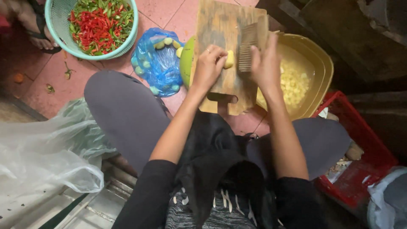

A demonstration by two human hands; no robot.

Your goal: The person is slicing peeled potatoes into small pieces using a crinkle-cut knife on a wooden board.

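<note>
Pinching a potato (229,59) on the board (220,25), our left hand (208,65) is steadying; right hand (265,63), gripping the crinkle cutter (247,46), is slicing; fingertips best tucked back.

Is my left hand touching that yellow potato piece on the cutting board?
Touching. The head view shows the left hand with its fingertips pressed on the yellow potato piece against the wooden cutting board.

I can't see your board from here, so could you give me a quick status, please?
Left hand pins potato on cutting board. Right hand grips ridged cutter. Nothing blocking.
</note>
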